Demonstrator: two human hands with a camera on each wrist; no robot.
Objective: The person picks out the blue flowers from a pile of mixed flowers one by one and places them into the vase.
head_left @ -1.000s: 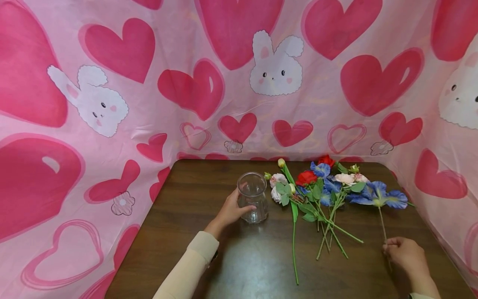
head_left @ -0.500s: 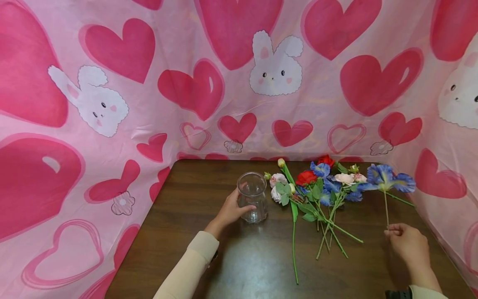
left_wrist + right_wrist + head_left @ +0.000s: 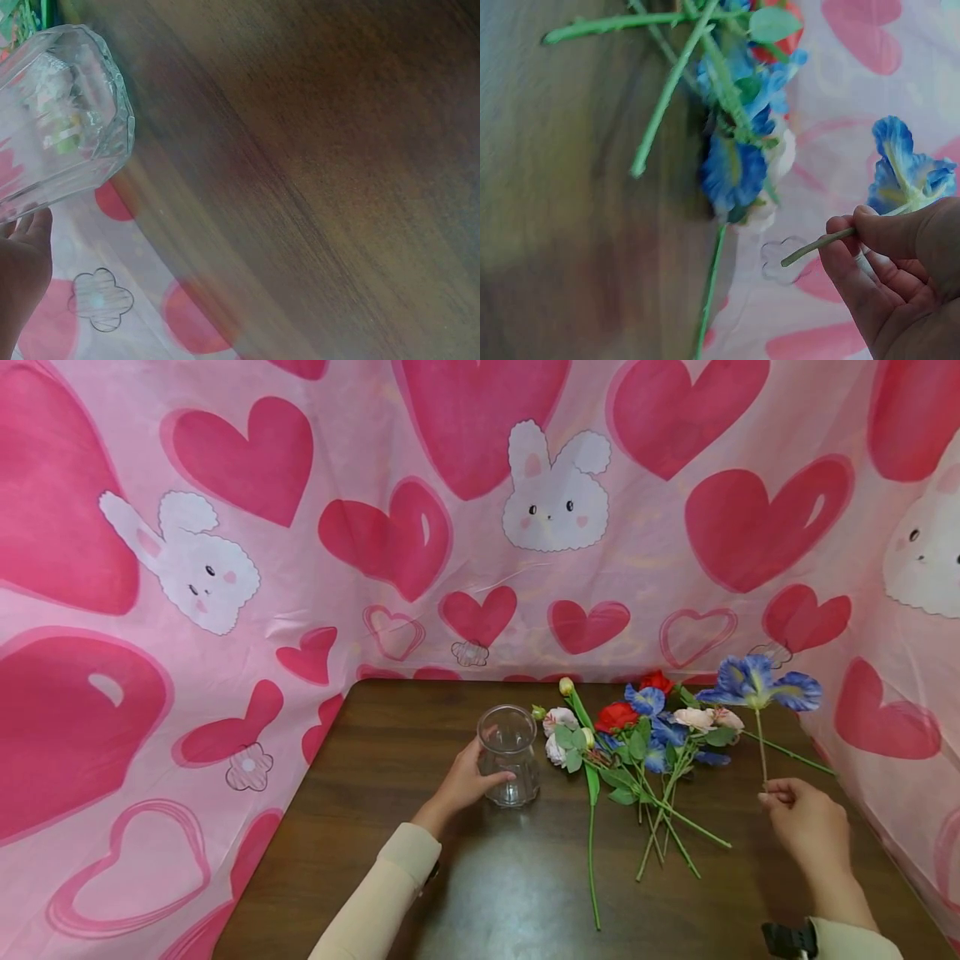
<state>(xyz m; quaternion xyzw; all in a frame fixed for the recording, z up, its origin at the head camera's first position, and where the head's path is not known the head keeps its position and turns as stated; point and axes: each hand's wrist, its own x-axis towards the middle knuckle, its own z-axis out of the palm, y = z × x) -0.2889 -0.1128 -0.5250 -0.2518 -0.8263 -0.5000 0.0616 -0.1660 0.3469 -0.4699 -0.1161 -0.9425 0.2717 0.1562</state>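
A clear glass vase point(image 3: 510, 777) stands upright on the dark wooden table, left of the flowers. My left hand point(image 3: 467, 783) holds it from its left side, fingers behind and thumb across the front; the left wrist view shows the vase's faceted base point(image 3: 112, 127) and part of the hand point(image 3: 26, 259). At the right, my right hand point(image 3: 810, 822) pinches the stem of a blue iris point(image 3: 757, 685) between thumb and fingertips, the bloom raised above the table. In the right wrist view the cut end of the stem point(image 3: 810, 249) sticks out past the fingers.
Between the hands lies a pile of artificial flowers: red roses point(image 3: 618, 717), pale pink blooms point(image 3: 693, 718), blue blooms point(image 3: 656, 747) and crossed green stems point(image 3: 675, 839). A yellow-budded tulip point(image 3: 591, 852) lies lengthwise beside the vase. A pink heart-patterned cloth point(image 3: 555, 602) hangs behind the table point(image 3: 390, 735).
My right hand has lifted the iris off the table and up, first slightly right, then back left. The left hand and the vase have stayed put.
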